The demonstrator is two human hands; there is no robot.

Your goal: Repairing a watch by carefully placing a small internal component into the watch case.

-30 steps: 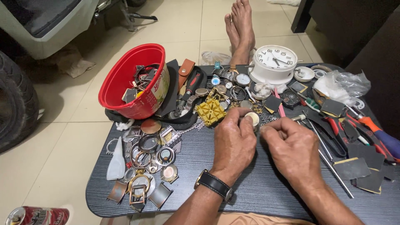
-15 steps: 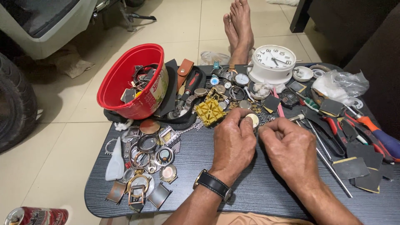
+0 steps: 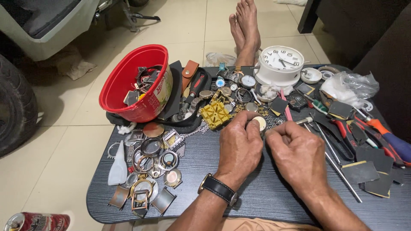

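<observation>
A: Where the view starts, nearest the wearer, what lies at the bottom edge?

B: Two forearms come up over the dark surface (image 3: 265, 201). The left one wears a black wristwatch (image 3: 219, 189), and a drink can (image 3: 37, 222) lies on the floor at the lower left.

A: And the hands themselves?

B: The left hand (image 3: 239, 147) has its grip curled closed around a small round watch case (image 3: 258, 123), pale on its face, held just above the surface at mid-table. The right hand (image 3: 297, 154) sits touching distance beside it, fingers folded tight at the case's edge; whether that grip pinches a tool I cannot tell.

A: What flanks them?

B: To the left, a heap of loose watch cases and rings (image 3: 147, 171) with a white plastic piece (image 3: 118, 167) beside it. To the right, dark square pads (image 3: 364, 171), thin metal rods (image 3: 338, 164), and screwdrivers with red and orange handles (image 3: 376, 132).

A: Further out?

B: Just beyond the hands, a yellow gridded block (image 3: 216, 114) and a scatter of small watch parts (image 3: 239, 87). A red bowl (image 3: 124, 85) full of straps and bits leans tilted at the far left of the surface. A white alarm clock (image 3: 280, 64) stands at the far edge, with a crumpled clear plastic bag (image 3: 349, 87) to its right.

A: Past the surface?

B: Bare feet (image 3: 244, 25) stretch out on the tiled floor (image 3: 188, 25), and a dark tyre (image 3: 15, 107) shows at the left.
</observation>
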